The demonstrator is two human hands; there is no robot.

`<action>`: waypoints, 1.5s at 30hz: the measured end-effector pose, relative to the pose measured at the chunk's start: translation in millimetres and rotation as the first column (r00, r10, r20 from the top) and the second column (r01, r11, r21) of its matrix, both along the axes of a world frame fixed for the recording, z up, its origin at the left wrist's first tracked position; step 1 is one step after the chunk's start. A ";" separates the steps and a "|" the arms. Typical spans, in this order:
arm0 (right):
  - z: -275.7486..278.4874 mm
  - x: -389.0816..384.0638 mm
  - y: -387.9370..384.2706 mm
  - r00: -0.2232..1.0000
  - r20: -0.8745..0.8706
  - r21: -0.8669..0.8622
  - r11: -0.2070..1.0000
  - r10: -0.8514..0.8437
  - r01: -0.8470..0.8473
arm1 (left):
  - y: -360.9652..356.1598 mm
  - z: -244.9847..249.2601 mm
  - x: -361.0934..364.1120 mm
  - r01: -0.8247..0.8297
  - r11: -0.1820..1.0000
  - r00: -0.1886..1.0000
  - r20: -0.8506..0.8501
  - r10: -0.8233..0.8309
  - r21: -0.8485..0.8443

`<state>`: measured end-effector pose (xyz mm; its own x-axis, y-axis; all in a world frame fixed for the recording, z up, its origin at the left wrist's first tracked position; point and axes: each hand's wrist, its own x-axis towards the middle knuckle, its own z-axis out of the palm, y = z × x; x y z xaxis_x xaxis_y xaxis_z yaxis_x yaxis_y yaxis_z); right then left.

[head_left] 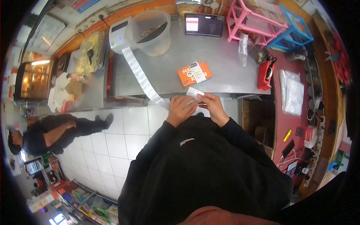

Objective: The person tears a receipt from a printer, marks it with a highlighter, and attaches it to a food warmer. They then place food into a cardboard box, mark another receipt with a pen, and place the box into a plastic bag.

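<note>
Our black sweater (pixel 195 168) lies nearest; beyond it, at the steel counter (pixel 225 60) edge, we hold a small white slip (pixel 195 92). Our right hand (pixel 214 107) pinches its right end and our left hand (pixel 182 109) clamps its lower left. Its long axis runs left to right between them.

slip (pixel 195 92) print too small to read, edge behind right hand (pixel 213 107)

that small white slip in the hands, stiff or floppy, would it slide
Probably floppy and very light: the slip looks like thin paper, pinched by the right hand with the left hand beside it. It would likely crease. On the smooth steel counter it might slide at a nudge.
</note>
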<state>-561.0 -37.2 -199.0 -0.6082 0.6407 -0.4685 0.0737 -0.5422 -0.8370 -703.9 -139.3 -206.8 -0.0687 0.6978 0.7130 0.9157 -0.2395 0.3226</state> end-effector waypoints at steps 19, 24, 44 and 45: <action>-121.1 5.4 42.0 0.782 0.238 -0.411 0.669 -0.577 0.619 | 179.7 -141.5 -72.9 0.251 0.812 0.953 -0.013 -0.303 -0.527; -141.1 -38.5 47.1 0.813 0.265 -0.350 0.734 -0.519 0.582 | 183.7 -139.2 -85.6 0.334 0.816 0.942 0.190 -0.276 -0.472; -174.6 -71.8 50.3 0.737 0.419 -0.239 0.718 -0.530 0.653 | 189.9 -141.2 -101.5 0.452 0.777 0.876 0.380 -0.296 -0.439; -176.5 -69.0 50.1 0.748 0.419 -0.248 0.727 -0.515 0.640 | 189.8 -143.0 -101.2 0.447 0.778 0.879 0.379 -0.290 -0.442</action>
<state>-630.0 12.8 -375.5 0.0378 0.5667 -0.8231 -0.1441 -0.8120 -0.5657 -805.1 50.5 -349.8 0.1327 0.9603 0.2453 0.6436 -0.2717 0.7155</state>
